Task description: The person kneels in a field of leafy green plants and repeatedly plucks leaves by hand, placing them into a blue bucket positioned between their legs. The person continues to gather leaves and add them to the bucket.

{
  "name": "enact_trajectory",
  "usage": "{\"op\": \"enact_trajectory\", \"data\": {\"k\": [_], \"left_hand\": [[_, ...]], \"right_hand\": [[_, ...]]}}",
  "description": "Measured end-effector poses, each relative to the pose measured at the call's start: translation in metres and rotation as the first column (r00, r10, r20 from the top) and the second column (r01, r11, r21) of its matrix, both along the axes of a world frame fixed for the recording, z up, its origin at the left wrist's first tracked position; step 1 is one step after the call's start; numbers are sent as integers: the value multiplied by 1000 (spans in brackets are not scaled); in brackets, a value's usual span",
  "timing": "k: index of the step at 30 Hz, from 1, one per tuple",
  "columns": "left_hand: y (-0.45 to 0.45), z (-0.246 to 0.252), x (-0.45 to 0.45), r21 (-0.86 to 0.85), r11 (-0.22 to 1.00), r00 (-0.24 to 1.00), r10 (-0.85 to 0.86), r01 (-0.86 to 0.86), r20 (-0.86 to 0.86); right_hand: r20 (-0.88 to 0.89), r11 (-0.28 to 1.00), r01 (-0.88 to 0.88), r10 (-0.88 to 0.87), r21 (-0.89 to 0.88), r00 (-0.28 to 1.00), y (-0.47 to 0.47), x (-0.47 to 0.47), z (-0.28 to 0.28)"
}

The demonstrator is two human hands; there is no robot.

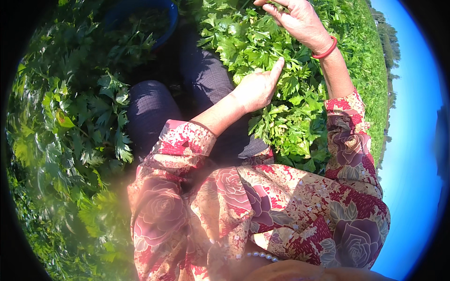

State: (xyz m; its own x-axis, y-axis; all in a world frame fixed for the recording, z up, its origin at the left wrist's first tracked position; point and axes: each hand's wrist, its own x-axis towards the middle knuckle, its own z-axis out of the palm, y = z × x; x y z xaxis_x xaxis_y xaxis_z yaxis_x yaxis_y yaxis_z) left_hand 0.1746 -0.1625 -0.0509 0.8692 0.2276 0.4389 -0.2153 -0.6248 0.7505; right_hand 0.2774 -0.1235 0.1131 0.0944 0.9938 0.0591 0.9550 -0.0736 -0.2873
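My left hand rests low among bright green, celery-like leaves, one digit extended along the foliage. Its other fingers are curled or hidden, so whether it grips a stem does not show. Further up and to the right, my right hand is raised above the plants, a red band round its wrist. Its fingers are bent and partly cut off by the top edge; a bit of green shows between them, but a hold on it cannot be made out.
A blue round tub with leaves in it stands in shade at the upper left. My knees in dark trousers are bent between dense plants. The leafy field runs to distant trees at the right.
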Motion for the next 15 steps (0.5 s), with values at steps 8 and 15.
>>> {"op": "enact_trajectory", "data": {"k": [8,15], "left_hand": [[-9,-9,9,-58,998,997,29,-25,70],[-6,-6,7,-56,998,994,27,-21,105]], "right_hand": [[400,910,58,123,-411,908,3,19,-87],[-526,943,206,-318,-261,789,-18,0,-18]]}}
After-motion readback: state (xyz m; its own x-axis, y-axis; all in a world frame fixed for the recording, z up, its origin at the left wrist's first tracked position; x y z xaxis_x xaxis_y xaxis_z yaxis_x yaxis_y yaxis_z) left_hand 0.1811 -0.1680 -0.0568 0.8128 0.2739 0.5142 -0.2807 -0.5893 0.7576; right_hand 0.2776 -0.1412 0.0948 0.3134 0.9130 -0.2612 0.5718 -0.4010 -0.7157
